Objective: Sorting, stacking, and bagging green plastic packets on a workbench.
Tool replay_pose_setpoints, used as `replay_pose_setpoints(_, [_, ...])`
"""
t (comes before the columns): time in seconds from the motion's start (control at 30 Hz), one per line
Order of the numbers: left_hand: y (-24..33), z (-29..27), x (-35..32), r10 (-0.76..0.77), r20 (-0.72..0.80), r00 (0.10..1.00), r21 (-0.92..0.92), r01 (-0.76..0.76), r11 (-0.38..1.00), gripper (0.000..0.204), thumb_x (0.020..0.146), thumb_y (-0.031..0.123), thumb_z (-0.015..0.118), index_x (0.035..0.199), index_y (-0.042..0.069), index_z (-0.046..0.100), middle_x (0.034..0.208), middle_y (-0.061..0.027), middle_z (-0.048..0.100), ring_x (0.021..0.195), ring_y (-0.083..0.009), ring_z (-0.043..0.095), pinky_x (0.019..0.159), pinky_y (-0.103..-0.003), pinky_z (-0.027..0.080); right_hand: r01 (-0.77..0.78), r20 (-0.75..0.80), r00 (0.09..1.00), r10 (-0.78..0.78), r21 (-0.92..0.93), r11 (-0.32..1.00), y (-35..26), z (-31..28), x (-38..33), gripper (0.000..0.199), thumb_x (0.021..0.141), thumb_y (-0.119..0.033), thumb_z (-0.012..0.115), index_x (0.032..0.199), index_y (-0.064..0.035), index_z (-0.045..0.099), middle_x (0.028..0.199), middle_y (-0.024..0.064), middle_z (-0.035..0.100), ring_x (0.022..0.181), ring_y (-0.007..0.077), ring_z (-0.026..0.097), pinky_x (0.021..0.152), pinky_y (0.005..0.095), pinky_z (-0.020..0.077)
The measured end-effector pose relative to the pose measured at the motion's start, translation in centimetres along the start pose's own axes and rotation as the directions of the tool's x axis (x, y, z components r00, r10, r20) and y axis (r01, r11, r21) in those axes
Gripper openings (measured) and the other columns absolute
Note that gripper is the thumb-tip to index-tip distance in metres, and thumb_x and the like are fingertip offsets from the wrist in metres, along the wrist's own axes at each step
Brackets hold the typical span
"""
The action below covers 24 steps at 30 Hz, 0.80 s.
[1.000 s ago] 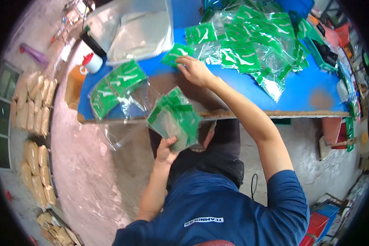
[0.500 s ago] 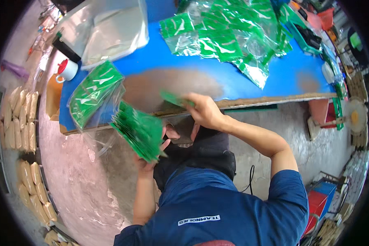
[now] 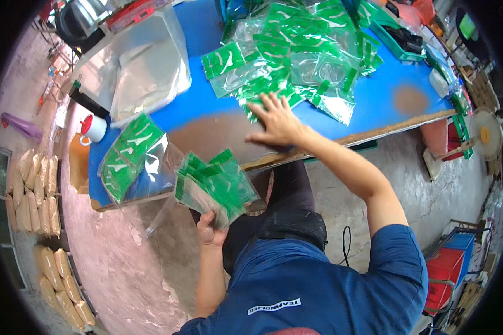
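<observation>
My left hand (image 3: 212,230) grips a fanned stack of green and clear plastic bags (image 3: 221,187) by its lower end, just off the table's front edge. Fingers spread, my right hand (image 3: 276,120) reaches over the blue table (image 3: 207,106) at the near side of a spread pile of green and clear bags (image 3: 285,42). Its fingertips overlap the lowest bags of that pile; whether they touch cannot be told. Left of the held stack, another batch of green bags (image 3: 131,156) lies at the table's front left corner, partly in clear plastic.
A translucent plastic bin (image 3: 179,67) stands at the back left, with a white mug with a red lid (image 3: 94,128) in front of it. At the back right is a teal tray (image 3: 394,42) of dark items. A fan (image 3: 485,134) stands beyond the right end.
My right hand has moved forward from the table edge to the pile and spread its fingers; the green piece it held no longer shows there. The stack in my left hand has shifted right and fanned out.
</observation>
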<state>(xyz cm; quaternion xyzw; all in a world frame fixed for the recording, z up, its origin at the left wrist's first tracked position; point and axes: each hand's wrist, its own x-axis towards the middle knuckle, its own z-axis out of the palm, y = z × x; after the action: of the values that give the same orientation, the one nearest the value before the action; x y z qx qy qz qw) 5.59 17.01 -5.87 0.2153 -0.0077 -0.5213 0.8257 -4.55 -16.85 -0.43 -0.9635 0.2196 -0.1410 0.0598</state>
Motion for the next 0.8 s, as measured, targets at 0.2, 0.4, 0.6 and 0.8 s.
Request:
replay_pose_setpoints(0.2, [2.1, -3.0, -1.1, -0.002, -0.068, 0.998, 0.066, 0.006, 0.998, 0.065, 0.077, 0.010, 0.075, 0.138, 0.000, 0.053, 0.132, -0.0113, 0.063, 0.122, -0.0301, 0.059, 0.109, -0.046, 0.046, 0.307, -0.074, 0.951, -0.302, 0.081, 0.948, -5.3, -1.5, -6.9, 0.060, 0.082, -0.032, 0.078, 0.133, -0.0097, 0.053, 0.139, 0.0166, 0.054, 0.133, 0.0398, 0.046, 0.109, 0.0582, 0.0362])
replay_pose_setpoints(0.4, [1.5, 1.4, 0.5, -0.059, 0.192, 0.980, 0.017, 0.056, 0.998, 0.071, 0.080, 0.019, 0.076, 0.143, 0.001, 0.050, 0.145, -0.0167, 0.053, 0.138, -0.0382, 0.045, 0.120, -0.061, 0.025, 0.022, -0.283, 0.880, 0.381, 0.827, 0.562, -6.9, -3.3, -5.6, 0.019, 0.096, -0.010, 0.065, 0.112, 0.0003, 0.063, 0.100, 0.0080, 0.070, 0.091, 0.0205, 0.066, 0.082, 0.0298, 0.0525])
replay_pose_setpoints(0.6, [-1.7, 2.0, 3.0, -0.101, 0.045, 0.994, -0.165, 0.107, 0.980, 0.073, 0.080, 0.018, 0.078, 0.144, 0.000, 0.047, 0.144, -0.0189, 0.053, 0.133, -0.0384, 0.050, 0.114, -0.064, 0.034, -0.114, 0.058, 0.858, 0.511, 0.990, 0.079, -11.6, -1.4, -5.6, 0.028, 0.095, -0.011, 0.067, 0.120, -0.0019, 0.058, 0.120, 0.0074, 0.060, 0.119, 0.0169, 0.052, 0.103, 0.0328, 0.0422])
replay_pose_setpoints(0.8, [0.5, 3.4, 1.5, -0.037, 0.036, 0.999, -0.052, 0.039, 0.998, 0.071, 0.080, 0.008, 0.073, 0.145, 0.002, 0.044, 0.140, -0.0143, 0.057, 0.132, -0.0331, 0.052, 0.117, -0.052, 0.038, -0.260, 0.189, 0.960, 0.206, 0.875, 0.408, -8.7, -1.9, -0.9, 0.048, 0.104, -0.040, 0.053, 0.089, 0.0018, 0.073, 0.074, 0.0054, 0.064, 0.074, 0.0094, 0.055, 0.066, 0.0337, 0.0477])
